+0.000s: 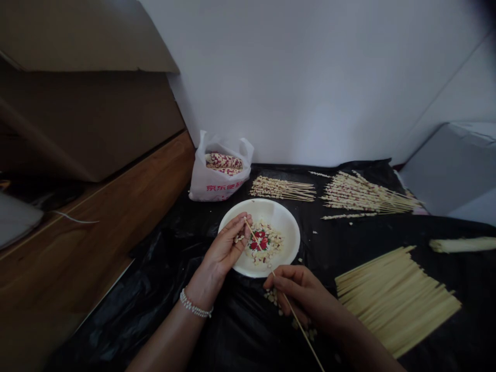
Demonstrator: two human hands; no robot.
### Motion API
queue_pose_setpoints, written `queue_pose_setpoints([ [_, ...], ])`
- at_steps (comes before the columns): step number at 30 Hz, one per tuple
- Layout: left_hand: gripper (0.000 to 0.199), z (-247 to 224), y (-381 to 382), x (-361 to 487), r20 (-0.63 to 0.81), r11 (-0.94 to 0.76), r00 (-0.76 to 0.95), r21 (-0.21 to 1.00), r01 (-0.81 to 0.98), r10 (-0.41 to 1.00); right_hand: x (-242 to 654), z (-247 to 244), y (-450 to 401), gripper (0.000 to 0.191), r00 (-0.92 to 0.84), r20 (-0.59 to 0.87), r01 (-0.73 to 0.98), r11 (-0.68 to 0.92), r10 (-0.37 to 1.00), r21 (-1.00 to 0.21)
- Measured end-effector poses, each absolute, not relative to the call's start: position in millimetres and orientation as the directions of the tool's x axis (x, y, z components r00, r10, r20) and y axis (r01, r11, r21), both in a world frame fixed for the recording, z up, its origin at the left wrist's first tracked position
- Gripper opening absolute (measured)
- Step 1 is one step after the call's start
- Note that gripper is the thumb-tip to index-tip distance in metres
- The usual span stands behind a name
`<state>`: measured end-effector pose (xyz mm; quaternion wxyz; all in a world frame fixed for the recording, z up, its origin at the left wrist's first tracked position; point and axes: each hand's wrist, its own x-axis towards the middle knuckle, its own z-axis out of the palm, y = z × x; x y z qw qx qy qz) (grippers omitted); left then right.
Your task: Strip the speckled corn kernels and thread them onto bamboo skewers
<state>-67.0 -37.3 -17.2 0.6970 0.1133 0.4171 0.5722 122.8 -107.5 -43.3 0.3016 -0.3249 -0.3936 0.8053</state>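
Note:
My left hand (228,240) is over the white bowl (289,217), fingers curled around several corn kernels (239,237). Its thumb and fingertips pinch at the upper tip of a thin wooden skewer (306,337); whether a kernel sits on that tip is too small to tell. Lower down, by the bowl's near rim, my right hand (298,292) grips the skewer's shaft between thumb and fingers. The skewer slants from my left fingertips down to the right. Loose pale and dark red kernels (275,243) lie in the bowl, around a red flower print.
Behind the bowl stands a white plastic bag (217,186) with speckled corn cobs (225,161). Kernel-threaded skewers lie in a smaller pile (282,188) and a larger pile (360,192). Bare skewers (395,299) and a stripped pale cob (467,245) rest on black plastic sheeting (163,299).

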Motion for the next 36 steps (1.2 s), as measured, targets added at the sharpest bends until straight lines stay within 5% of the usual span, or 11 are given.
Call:
queue_pose_setpoints([
  [19, 0.020, -12.3, -39.2, -63.6, -0.426, 0.298, -0.035, 0.685, -0.665, 0.904, 123.3, -42.2, -107.6, 0.028, -0.632, -0.271, -0.281, -0.540, 0.726, -0.793],
  [28, 0.023, -6.8, -37.3, -60.8, -0.532, 0.344, 0.005, 0.540, -0.769, 0.847, 123.3, -44.4, -107.3, 0.028, -0.597, -0.262, -0.241, -0.481, 0.758, -0.843],
  [36, 0.024, -9.9, -38.7, -60.4, -0.516, 0.332, -0.057, 0.628, -0.704, 0.854, 122.9, -43.6, -105.6, 0.029, -0.598, -0.256, -0.218, -0.462, 0.759, -0.860],
])
